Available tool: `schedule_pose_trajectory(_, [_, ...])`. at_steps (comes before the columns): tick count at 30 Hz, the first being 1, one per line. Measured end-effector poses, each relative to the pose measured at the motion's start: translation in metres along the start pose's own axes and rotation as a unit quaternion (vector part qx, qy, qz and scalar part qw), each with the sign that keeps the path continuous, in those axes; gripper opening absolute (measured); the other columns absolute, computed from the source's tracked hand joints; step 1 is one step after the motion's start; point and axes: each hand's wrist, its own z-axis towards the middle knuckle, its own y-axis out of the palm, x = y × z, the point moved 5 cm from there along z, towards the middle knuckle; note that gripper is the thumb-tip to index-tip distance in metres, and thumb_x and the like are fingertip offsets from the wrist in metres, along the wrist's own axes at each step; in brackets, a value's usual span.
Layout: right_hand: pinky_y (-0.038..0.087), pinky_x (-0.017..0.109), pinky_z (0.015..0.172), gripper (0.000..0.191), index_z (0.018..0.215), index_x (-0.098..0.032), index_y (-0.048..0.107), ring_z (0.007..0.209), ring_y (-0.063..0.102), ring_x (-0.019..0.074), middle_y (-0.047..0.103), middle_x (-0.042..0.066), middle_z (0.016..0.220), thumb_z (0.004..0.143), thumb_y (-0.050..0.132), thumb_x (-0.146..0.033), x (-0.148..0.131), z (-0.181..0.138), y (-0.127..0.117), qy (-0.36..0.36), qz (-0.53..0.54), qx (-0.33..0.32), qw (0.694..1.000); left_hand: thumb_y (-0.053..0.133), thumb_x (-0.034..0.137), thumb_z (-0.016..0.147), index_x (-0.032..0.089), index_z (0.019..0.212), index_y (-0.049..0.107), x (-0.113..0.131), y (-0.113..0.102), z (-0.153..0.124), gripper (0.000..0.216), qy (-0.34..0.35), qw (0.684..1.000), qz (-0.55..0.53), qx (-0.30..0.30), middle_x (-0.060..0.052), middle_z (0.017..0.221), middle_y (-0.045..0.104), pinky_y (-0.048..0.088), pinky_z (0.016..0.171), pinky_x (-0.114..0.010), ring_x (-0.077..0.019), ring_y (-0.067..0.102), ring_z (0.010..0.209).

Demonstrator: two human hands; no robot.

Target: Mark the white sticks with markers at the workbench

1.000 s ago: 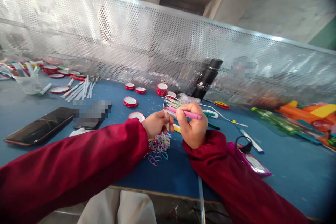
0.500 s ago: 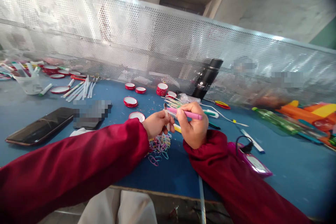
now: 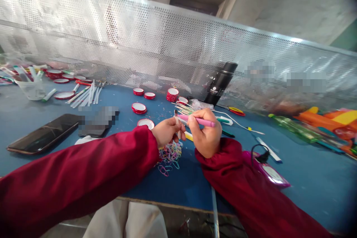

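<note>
My right hand [image 3: 205, 132] is closed around a pink pen [image 3: 199, 121], held level above the blue table [image 3: 306, 178]. My left hand [image 3: 167, 131] pinches at the pen's left end with thumb and fingers, holding something small and pale that I cannot make out. Right under both hands lies a heap of coloured rubber bands [image 3: 169, 156]. A loose bunch of pens [image 3: 185, 108] lies just behind the hands. Both arms wear dark red sleeves.
Red-rimmed round lids [image 3: 138, 108] are scattered behind the hands. A black phone [image 3: 44, 134] lies at the left, a black flask [image 3: 220, 83] leans on the perforated metal screen [image 3: 139, 44]. A pink device with a cable [image 3: 267, 169] lies at the right, bright packages [image 3: 331, 122] further right.
</note>
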Motion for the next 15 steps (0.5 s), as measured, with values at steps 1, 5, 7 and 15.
schedule_pose_trajectory(1, [0.046, 0.032, 0.064, 0.008, 0.078, -0.021, 0.053, 0.068, 0.058, 0.0158, 0.059, 0.000, 0.072, 0.085, 0.055, -0.022, -0.0001, 0.0000, -0.0003, 0.000, -0.001, 0.003, 1.000, 0.037, 0.021, 0.091, 0.016, 0.079, 0.048, 0.0004, 0.0000, -0.0001, 0.017, 0.002, 1.000, -0.001, 0.000, 0.001, 0.063, 0.057, 0.026, 0.039, -0.017, -0.0042, 0.041, 0.040])
schedule_pose_trajectory(5, [0.045, 0.032, 0.063, 0.008, 0.077, -0.022, 0.054, 0.068, 0.058, 0.0160, 0.059, 0.000, 0.072, 0.085, 0.056, -0.022, -0.0006, 0.0000, -0.0001, 0.000, 0.000, 0.001, 1.000, 0.038, 0.020, 0.090, 0.016, 0.077, 0.047, 0.0021, -0.0003, -0.0012, 0.017, 0.003, 1.000, 0.004, -0.002, 0.001, 0.063, 0.057, 0.026, 0.039, -0.017, -0.0040, 0.042, 0.041])
schedule_pose_trajectory(7, [0.045, 0.032, 0.063, 0.008, 0.077, -0.021, 0.054, 0.068, 0.058, 0.0158, 0.059, 0.000, 0.072, 0.085, 0.056, -0.022, -0.0006, 0.0000, -0.0003, -0.002, 0.001, 0.003, 1.000, 0.037, 0.019, 0.090, 0.016, 0.077, 0.048, 0.0025, -0.0005, -0.0016, 0.018, 0.001, 1.000, 0.007, -0.001, 0.001, 0.063, 0.057, 0.026, 0.039, -0.017, -0.0041, 0.042, 0.041])
schedule_pose_trajectory(15, [0.046, 0.033, 0.063, 0.008, 0.078, -0.022, 0.054, 0.068, 0.058, 0.0161, 0.059, 0.000, 0.072, 0.086, 0.055, -0.024, -0.0005, 0.0001, -0.0001, 0.000, 0.002, 0.001, 1.000, 0.039, 0.021, 0.090, 0.016, 0.076, 0.047, 0.0007, -0.0007, -0.0002, 0.017, 0.008, 1.000, -0.001, -0.005, 0.001, 0.063, 0.057, 0.025, 0.039, -0.018, -0.0041, 0.042, 0.040])
